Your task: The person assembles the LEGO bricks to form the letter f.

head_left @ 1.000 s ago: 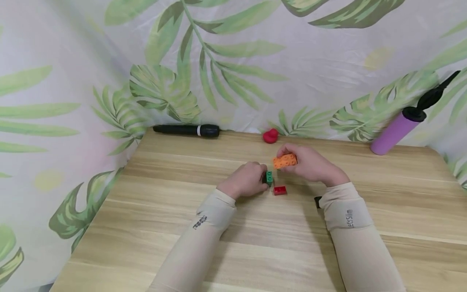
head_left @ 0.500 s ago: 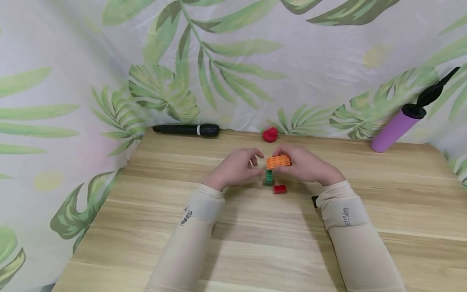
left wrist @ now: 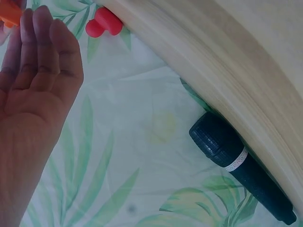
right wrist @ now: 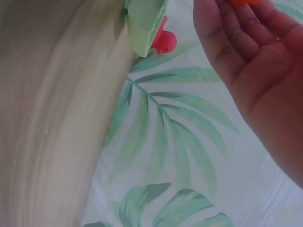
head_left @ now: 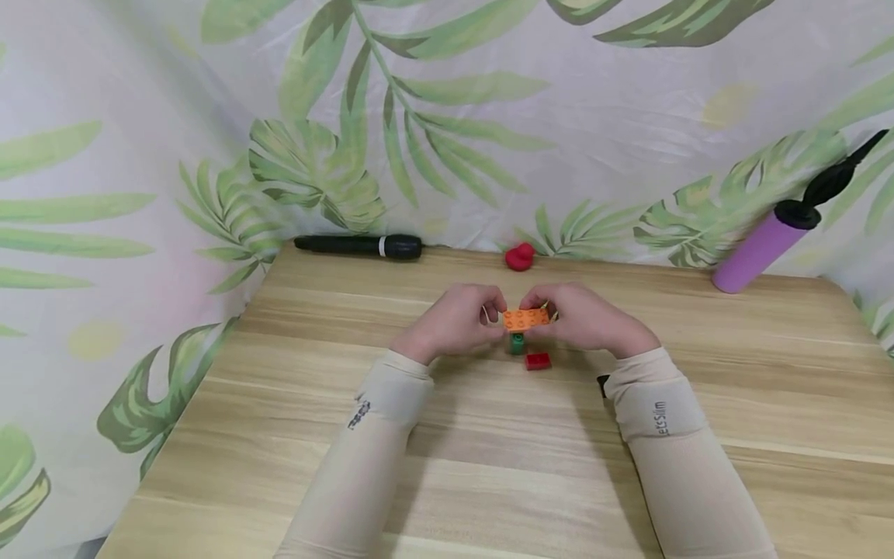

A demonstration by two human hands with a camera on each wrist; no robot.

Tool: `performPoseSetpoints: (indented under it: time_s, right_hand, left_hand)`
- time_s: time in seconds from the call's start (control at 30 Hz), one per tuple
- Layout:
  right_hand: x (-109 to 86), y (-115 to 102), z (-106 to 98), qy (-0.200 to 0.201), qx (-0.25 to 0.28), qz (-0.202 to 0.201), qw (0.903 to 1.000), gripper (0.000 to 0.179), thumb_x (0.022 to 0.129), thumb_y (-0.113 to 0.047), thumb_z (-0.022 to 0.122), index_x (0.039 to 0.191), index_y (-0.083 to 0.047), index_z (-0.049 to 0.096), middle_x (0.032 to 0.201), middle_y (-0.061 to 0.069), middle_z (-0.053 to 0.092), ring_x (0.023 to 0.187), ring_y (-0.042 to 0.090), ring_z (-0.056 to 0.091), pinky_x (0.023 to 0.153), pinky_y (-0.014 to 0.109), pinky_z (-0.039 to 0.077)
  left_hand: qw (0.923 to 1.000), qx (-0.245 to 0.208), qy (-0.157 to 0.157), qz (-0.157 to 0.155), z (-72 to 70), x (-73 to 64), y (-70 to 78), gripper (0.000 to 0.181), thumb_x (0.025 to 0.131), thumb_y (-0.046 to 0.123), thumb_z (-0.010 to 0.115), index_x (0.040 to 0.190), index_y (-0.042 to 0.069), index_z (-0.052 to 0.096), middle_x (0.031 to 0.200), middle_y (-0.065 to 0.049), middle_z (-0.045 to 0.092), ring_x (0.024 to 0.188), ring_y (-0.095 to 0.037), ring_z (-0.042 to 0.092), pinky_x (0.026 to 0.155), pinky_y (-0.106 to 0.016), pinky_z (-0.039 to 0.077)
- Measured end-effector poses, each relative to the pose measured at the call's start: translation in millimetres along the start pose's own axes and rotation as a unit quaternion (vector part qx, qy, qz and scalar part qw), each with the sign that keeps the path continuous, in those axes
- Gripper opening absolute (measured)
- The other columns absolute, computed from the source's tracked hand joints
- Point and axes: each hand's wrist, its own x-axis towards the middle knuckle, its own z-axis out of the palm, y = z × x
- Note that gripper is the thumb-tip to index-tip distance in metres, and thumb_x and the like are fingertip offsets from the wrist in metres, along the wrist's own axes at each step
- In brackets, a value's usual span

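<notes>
In the head view, an orange building brick (head_left: pixel 525 319) with studs on top is held level above the table. My right hand (head_left: pixel 583 317) pinches its right end. At its left end are the thumb and fingertips of my left hand (head_left: pixel 457 320). Just below the orange brick stands a green building brick (head_left: pixel 517 344), its upper part hidden; whether the two touch I cannot tell. A small red building brick (head_left: pixel 538 362) lies nearer me. In the left wrist view, the orange brick's edge (left wrist: pixel 9 15) shows at the fingertips.
A red rubber duck (head_left: pixel 520 257) sits at the table's back edge. Further left lies a black microphone-shaped object (head_left: pixel 363 246). A purple hand pump (head_left: pixel 747 256) leans at the back right. Leaf-print cloth (head_left: pixel 447 155) hangs behind the wooden table (head_left: pixel 489 481).
My left hand has let go of the green brick and risen to the orange brick's left end. My right hand has brought the orange brick left, over the green one.
</notes>
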Motion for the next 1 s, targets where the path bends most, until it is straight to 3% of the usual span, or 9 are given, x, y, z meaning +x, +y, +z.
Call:
performPoseSetpoints:
  time_s: [0.4, 1.0]
  right_hand:
    - [-1.2, -7.1, -1.6, -0.034, -0.034, 0.012, 0.9988, 0.025, 0.088, -0.020, 0.085, 0.110, -0.012, 0.077, 0.085, -0.004, 0.071, 0.075, 0.016, 0.057, 0.072, 0.032, 0.047]
    - [1.6, 0.6, 2.8, -0.043, -0.029, 0.018, 0.9985, 0.020, 0.088, -0.017, 0.085, 0.104, -0.013, 0.074, 0.091, 0.000, 0.071, 0.080, 0.018, 0.058, 0.076, 0.034, 0.047]
  left_hand:
    - [0.9987, 0.016, -0.046, -0.015, 1.1, 0.6, -3.6, 0.022, 0.093, 0.018, 0.079, 0.113, 0.010, 0.072, 0.097, -0.001, 0.072, 0.089, -0.016, 0.065, 0.085, -0.032, 0.054]
    - [0.9984, 0.031, -0.044, -0.016, 3.2, 0.0, -0.8, 0.020, 0.092, 0.021, 0.080, 0.109, 0.013, 0.071, 0.093, 0.001, 0.070, 0.084, -0.016, 0.063, 0.078, -0.032, 0.052]
